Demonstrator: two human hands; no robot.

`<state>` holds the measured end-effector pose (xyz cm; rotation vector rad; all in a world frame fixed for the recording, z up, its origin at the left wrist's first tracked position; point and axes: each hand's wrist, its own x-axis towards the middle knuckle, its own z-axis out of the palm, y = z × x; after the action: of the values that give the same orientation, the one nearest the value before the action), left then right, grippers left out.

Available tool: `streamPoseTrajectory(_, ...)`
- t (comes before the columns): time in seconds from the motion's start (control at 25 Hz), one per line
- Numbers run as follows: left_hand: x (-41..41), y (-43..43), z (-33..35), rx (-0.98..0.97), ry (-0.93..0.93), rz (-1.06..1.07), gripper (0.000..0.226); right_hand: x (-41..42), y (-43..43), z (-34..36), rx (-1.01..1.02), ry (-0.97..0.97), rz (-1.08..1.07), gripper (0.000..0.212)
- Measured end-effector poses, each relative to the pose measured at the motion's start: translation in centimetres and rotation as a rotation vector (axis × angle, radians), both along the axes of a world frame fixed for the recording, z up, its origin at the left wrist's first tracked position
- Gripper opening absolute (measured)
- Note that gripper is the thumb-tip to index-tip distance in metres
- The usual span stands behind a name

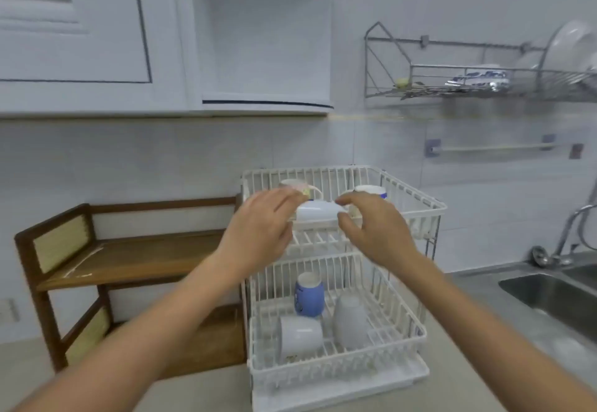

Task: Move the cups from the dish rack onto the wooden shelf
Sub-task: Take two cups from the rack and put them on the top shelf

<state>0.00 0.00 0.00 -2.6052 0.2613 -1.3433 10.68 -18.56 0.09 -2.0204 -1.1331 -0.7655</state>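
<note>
Cups sit on both levels of a white two-tier dish rack (416,214) that stands on a grey countertop (452,363), just to the right of a dark wooden shelf (129,259). On the upper tier a white cup (318,211) lies near the front edge, between the two hands. The left hand (261,227) reaches in from the left with its fingers stretched flat toward that cup, the fingertips at or over its left end; the hand is spread wide and whether it actually touches the cup is too blurred to tell. The right hand (371,227) comes from the right with thumb and fingers curved apart around the cup's right end, not clamped on it. Behind the hands on the same tier stand a white mug with a pale pattern (295,185) at the back left and a white mug with a blue mark (371,191) at the back right. On the lower tier a blue cup (309,295) stands upside down at the back, a white cup on its side (298,339) lies at the front left, and an inverted pale grey cup (350,321) stands to the right. The wooden shelf's two boards hold no cups. At the far right are a steel sink (549,295) and a tap (568,233), and a wall-mounted metal rack (452,88) carries plates.
</note>
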Motion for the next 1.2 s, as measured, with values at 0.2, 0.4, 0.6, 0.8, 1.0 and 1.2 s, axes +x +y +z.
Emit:
streamPoseTrajectory(0.2,8.3,2.3,6.5,0.494,0.471,0.541,0.078,9.4,0.8,7.2,-0.814,0.030,-0.286,0.044)
streamPoseTrajectory(0.4,14.2,3.7,6.7,0.720,0.797,0.791,0.074,14.3,1.1,7.3,-1.179,0.086,-0.248,0.083)
streamPoseTrajectory(0.6,17.4,5.2,4.4,0.964,0.740,0.789,0.094,15.7,2.3,6.0,-1.325,-0.525,-0.358,0.083)
streamPoseTrajectory(0.8,19.7,6.0,4.7,0.962,0.775,0.695,0.072,17.1,3.4,4.4,-1.409,-0.783,-0.380,0.063)
streamPoseTrajectory(1.0,19.9,6.3,4.4,0.915,0.686,0.765,0.064,18.0,2.2,4.9,-1.414,-0.865,-0.262,0.066)
streamPoseTrajectory(1.2,17.7,7.6,6.3,0.627,0.516,0.864,0.071,19.6,0.1,6.8,-1.298,-0.730,-0.420,0.097)
